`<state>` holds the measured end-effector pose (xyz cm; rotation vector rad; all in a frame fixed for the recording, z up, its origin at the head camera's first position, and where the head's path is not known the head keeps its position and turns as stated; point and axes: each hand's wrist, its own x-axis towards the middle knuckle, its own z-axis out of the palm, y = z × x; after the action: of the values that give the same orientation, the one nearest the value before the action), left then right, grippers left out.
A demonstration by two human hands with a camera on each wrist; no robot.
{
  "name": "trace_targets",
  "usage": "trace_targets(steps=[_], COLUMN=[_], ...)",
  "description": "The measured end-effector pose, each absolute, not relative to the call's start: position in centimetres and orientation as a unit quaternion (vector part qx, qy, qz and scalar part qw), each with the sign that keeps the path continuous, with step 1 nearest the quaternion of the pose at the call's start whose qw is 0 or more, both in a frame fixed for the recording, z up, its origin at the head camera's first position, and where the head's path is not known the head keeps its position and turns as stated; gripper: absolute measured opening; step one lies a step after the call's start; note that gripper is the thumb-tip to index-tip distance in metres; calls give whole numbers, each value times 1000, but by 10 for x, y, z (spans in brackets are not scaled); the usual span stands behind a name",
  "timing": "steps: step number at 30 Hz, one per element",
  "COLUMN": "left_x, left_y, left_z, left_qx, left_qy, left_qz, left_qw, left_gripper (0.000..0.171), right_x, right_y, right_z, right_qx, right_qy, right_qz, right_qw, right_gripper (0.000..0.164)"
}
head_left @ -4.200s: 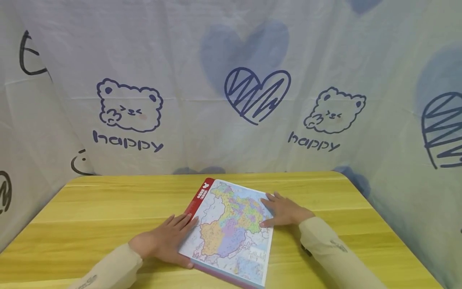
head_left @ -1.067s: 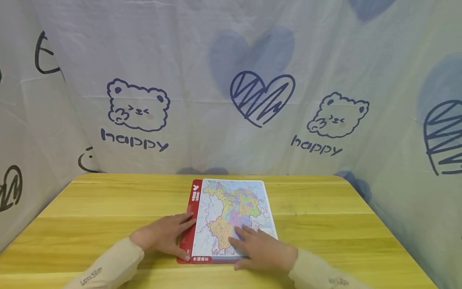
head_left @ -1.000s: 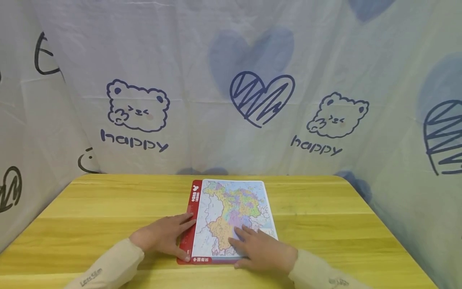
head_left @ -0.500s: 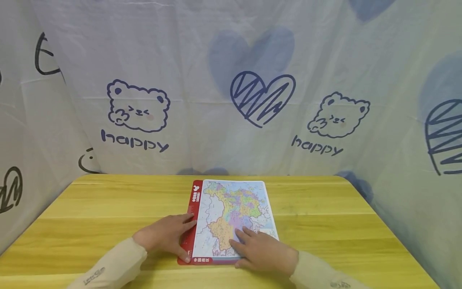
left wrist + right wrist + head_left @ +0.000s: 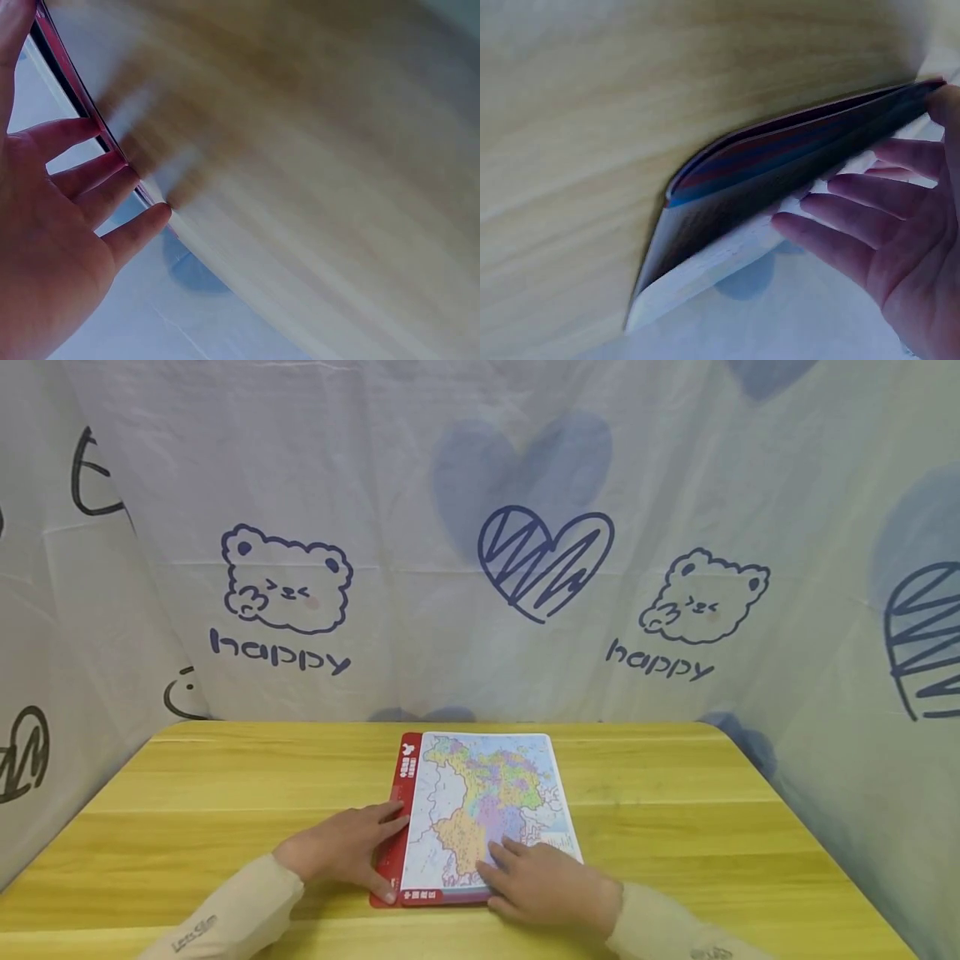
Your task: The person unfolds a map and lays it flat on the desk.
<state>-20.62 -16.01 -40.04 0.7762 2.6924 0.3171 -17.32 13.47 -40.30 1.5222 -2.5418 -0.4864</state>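
A map book [image 5: 442, 785] lies face up on the table, with a coloured map on its cover and a red strip down its left side. Stepped coloured page edges show along its near side in the right wrist view. My left hand [image 5: 345, 847] rests against the red strip, fingers spread and fingertips at the book's edge. Across the book's lower right part lies my right hand [image 5: 551, 885], its fingers extended on the cover. The right thumb is at the near edge of the book, and this hand hides the near right corner in the head view.
The yellow wood-grain table [image 5: 675, 810] extends on both sides of the book. Behind it hangs a pale curtain [image 5: 405, 635] printed with blue hearts and bears, which also runs along the left and right sides.
Since the oldest frame the book has turned from slanted to nearly straight. My right hand has come from its right edge to the lower right. Over the last second, both hands stay nearly still.
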Motion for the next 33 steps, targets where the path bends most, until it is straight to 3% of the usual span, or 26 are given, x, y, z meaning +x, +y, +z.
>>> trace_targets(steps=[6, 11, 18, 28, 33], left_x=[-206, -206, -207, -207, -206], left_y=[-161, -162, -162, -163, -163], left_z=[-400, -400, -401, -400, -400], left_qx=[285, 282, 279, 295, 307], left_qy=[940, 940, 939, 939, 939], left_qz=[108, 111, 119, 104, 83], left_qw=[153, 156, 161, 143, 130], left_gripper=[101, 102, 101, 102, 102], right_x=[-167, -166, -164, -166, -166], right_y=[131, 132, 133, 137, 141], right_z=[-402, -403, -399, -389, -380], right_qx=[525, 538, 534, 518, 515], right_qy=[-821, -791, -787, -767, -767], right_qz=[-201, -231, -250, -254, -241], right_qw=[106, 176, 182, 280, 297], right_gripper=[33, 26, 34, 28, 31])
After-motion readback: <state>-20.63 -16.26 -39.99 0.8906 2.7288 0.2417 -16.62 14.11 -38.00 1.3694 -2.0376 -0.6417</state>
